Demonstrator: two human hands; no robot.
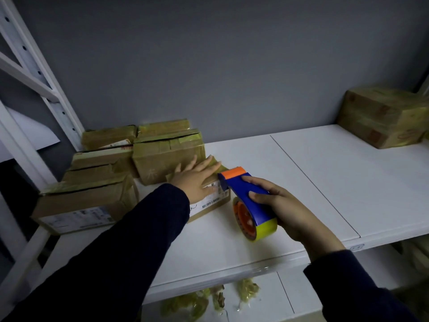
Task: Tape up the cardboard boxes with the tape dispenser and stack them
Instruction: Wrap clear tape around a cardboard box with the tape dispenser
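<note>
A small flat cardboard box (210, 202) with a shipping label lies on the white shelf (301, 182). My left hand (193, 178) presses flat on its top, fingers straight. My right hand (282, 205) grips a blue and orange tape dispenser (246, 198) with a yellow tape roll. The dispenser's orange nose touches the box's right end. Behind and to the left stand several taped cardboard boxes (168, 154), one (86, 203) close to the shelf's front left edge.
A stack of taped boxes (383, 117) sits at the back right of the shelf against the grey wall. White rack uprights (39, 73) rise at the left. Crumpled tape scraps (197, 303) lie on the shelf below.
</note>
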